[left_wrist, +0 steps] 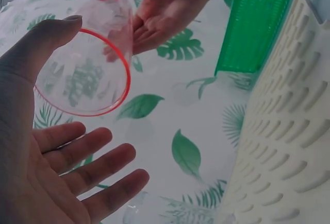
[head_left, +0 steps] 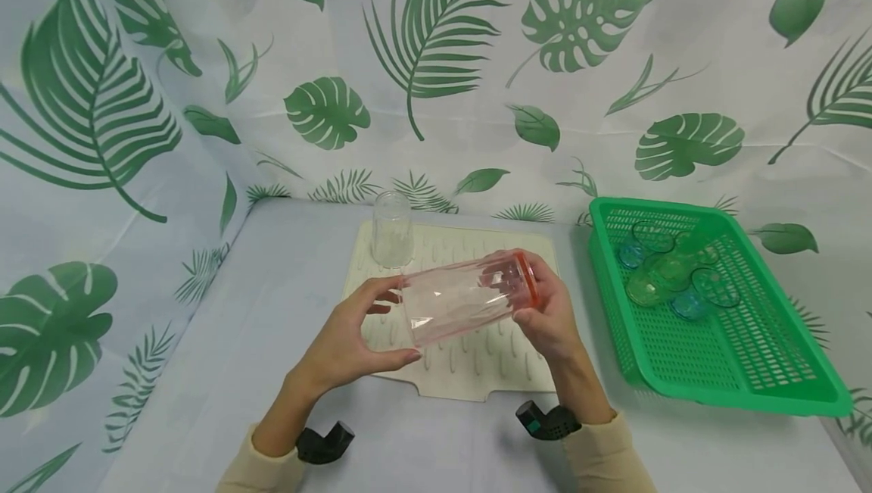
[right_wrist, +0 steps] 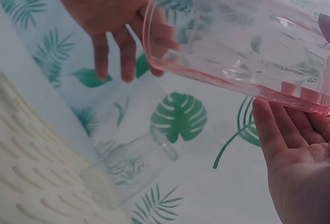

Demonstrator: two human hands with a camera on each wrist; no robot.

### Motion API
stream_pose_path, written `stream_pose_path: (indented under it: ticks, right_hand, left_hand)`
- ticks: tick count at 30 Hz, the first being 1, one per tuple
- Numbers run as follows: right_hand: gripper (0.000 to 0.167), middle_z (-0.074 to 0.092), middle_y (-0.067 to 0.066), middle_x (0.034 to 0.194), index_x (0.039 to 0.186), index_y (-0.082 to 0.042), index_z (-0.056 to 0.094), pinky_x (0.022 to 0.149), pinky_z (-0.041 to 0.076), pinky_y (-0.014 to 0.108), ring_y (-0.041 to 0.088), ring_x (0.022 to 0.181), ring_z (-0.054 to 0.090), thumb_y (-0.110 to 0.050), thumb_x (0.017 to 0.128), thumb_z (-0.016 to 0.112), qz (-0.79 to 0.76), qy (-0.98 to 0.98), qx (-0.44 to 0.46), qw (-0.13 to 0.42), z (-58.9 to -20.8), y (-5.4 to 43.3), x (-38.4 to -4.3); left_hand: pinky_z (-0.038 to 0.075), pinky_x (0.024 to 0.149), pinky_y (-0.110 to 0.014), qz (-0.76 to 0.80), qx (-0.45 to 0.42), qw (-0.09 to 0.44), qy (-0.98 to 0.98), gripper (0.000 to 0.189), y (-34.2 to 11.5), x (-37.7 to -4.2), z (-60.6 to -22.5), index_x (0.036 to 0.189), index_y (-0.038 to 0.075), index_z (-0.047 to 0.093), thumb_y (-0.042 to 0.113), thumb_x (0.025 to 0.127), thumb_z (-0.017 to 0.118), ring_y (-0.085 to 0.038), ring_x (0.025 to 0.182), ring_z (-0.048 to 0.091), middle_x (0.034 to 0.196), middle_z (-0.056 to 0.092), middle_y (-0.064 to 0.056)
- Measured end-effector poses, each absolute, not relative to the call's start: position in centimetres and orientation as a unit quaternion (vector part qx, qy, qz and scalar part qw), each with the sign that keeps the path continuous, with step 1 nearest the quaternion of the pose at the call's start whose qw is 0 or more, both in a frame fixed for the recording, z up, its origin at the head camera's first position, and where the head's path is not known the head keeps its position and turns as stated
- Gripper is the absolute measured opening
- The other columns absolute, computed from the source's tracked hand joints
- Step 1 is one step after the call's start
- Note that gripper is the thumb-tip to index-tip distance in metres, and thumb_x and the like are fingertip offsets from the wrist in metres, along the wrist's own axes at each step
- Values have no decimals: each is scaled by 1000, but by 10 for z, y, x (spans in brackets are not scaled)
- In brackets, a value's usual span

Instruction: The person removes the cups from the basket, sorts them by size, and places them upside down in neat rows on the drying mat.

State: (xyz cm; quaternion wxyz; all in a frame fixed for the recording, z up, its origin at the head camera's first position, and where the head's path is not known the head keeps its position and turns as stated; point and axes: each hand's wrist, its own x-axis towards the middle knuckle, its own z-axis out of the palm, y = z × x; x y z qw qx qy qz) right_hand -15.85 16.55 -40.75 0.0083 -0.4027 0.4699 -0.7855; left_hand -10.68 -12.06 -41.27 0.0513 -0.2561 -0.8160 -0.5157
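Note:
A clear pink tumbler (head_left: 463, 300) is held on its side above the mat. My right hand (head_left: 548, 307) grips its red-edged end, thumb on the near side and fingers behind. At the other end, my left hand (head_left: 350, 338) stands with thumb and fingers spread around the edge. The left wrist view shows its thumb right at the tumbler's rim (left_wrist: 127, 74), the other fingers straight and apart from the wall. In the right wrist view, the right fingers (right_wrist: 278, 131) lie along the tumbler's underside. A clear glass (head_left: 392, 232) stands on the mat's back left corner.
Beneath the tumbler lies a cream ridged drying mat (head_left: 463, 383). To the right is a green slotted basket (head_left: 715, 394), holding several blue and yellow-green glasses (head_left: 654, 281) toward its back. Leaf-printed sheeting (head_left: 436, 99) rises behind and at the left.

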Motion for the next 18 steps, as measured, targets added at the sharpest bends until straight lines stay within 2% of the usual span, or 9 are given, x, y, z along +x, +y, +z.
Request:
stream_pose_path:
  ticks: [4,9,12,15,18]
  right_hand:
    - [61,59,14,137,141,5,43,95,59,32,22,118,64,-11,91,73,-788,465,-403,9,-407,167,-160]
    - [59,60,10,137,141,2,46,96,58,30,20,121,62,-11,90,74,-767,512,-386,-17,-407,170,-161]
    - [60,60,9,137,140,4,46,99,57,30,19,122,61,-9,89,75,-752,542,-375,-33,-407,172,-162]
    - [61,62,9,135,139,7,47,99,57,30,19,121,61,1,85,75,-736,570,-361,-51,-406,172,-163]
    - [65,64,4,131,138,5,49,98,57,27,16,119,61,14,78,72,-717,610,-331,-71,-405,173,-165]
  left_hand:
    - [56,99,-44,-513,-254,55,-818,92,-126,-105,-417,151,23,41,26,74,90,-22,124,59,141,56,0]
    - [55,101,-41,-497,-237,56,-833,91,-133,-102,-426,152,20,41,29,75,89,-20,129,56,143,56,1]
    - [54,103,-43,-481,-220,61,-847,88,-137,-100,-431,150,17,43,30,76,89,-20,132,55,144,56,0]
    - [54,103,-47,-458,-204,66,-863,85,-140,-98,-437,148,13,46,33,76,88,-23,134,54,145,55,-2]
    - [50,107,-50,-428,-184,66,-883,86,-142,-97,-444,148,11,47,37,76,87,-26,137,52,147,53,-4]
